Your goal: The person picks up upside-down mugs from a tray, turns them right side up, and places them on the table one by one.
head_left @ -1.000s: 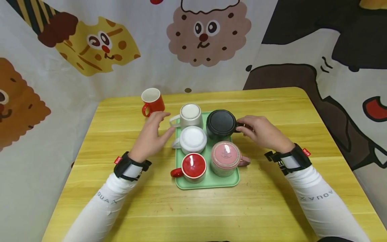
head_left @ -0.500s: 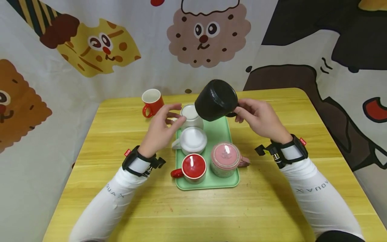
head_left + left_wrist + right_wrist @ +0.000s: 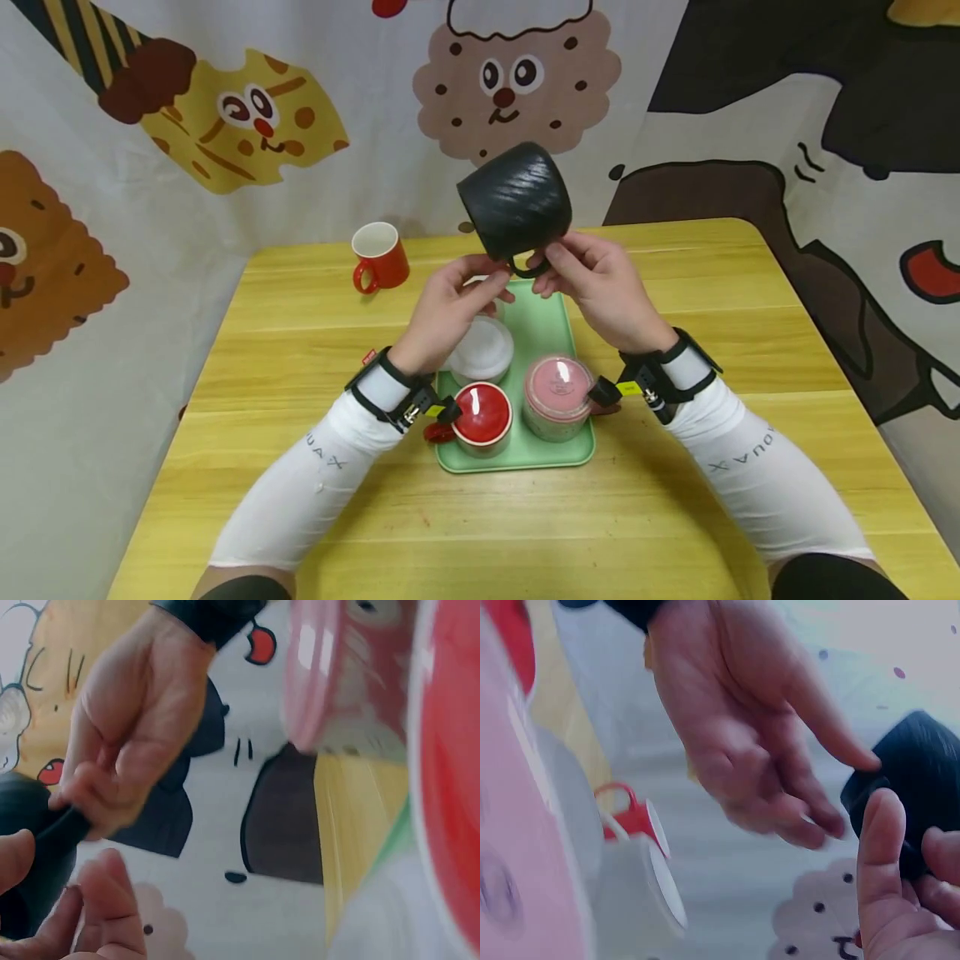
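Bench [image 3: 450, 533] passable on the near side of the tray [image 3: 536, 321]; tray's far-right section free. Pink mug [image 3: 553, 396] and red-bottomed mug [image 3: 484, 419] obstruct the near end; black mug [image 3: 517, 200], held up, obstructs overhead.

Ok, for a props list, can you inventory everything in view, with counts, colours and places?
Table: 1, yellow, centre
Tray: 1, green, on the table
Black mug: 1, black, above the tray
Near white mug: 1, white, tray's left side
Far white mug: 1, white, behind that one
Upright red mug: 1, red, left of the tray
Upturned red mug: 1, red, tray's near left
Pink mug: 1, pink base, tray's near right
Backdrop: 1, white with cartoons, behind the table
White sleeves: 2, white, forearms
Wrist straps: 2, black, wrists
Right hand: 1, bare, holding the black mug
Left hand: 1, bare, at the black mug
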{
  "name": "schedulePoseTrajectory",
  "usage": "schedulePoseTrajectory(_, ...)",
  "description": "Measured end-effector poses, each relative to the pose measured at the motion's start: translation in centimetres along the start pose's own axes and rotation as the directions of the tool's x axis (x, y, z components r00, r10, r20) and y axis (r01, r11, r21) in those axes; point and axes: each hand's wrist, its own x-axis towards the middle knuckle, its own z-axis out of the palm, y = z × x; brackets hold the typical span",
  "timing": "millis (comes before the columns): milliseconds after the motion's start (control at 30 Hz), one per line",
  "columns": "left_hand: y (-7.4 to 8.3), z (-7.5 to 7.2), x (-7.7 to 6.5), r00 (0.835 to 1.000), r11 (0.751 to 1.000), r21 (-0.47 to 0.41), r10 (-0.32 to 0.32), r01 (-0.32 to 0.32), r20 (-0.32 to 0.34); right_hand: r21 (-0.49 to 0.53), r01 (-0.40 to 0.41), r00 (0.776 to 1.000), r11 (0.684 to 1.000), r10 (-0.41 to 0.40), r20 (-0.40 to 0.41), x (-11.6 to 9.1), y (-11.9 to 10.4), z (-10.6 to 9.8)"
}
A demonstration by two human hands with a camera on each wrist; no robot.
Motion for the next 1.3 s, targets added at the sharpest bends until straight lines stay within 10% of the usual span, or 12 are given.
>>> schedulePoseTrajectory(233,0.2,0.9,0.3,0.999,0.994,-0.106,0.039,-0.041,-0.016,0.113,-0.135,0.991,0.984,0.134,0.017,0.0,0.4,1.0)
schedulePoseTrajectory(567,0.6,0.2,0.3,0.992,0.989,-0.08,0.127,-0.125,0.015,-0.073,-0.199,0.974,0.977,0.205,0.097,-0.2,0.4,0.4)
schedulePoseTrajectory(933,0.3,-5.8,1.7,0.951,0.928,0.308,0.266,-0.21,-0.154,-0.375,-0.135,0.99,0.917,0.144,-0.004,-1.8,-0.2,-2.7)
schedulePoseTrajectory(1300,-3.4,-10.1,3.4,0.947,0.898,0.44,0.162,-0.025,-0.278,-0.528,-0.088,0.996,0.844,0.082,-0.035,-3.7,0.3,-4.8)
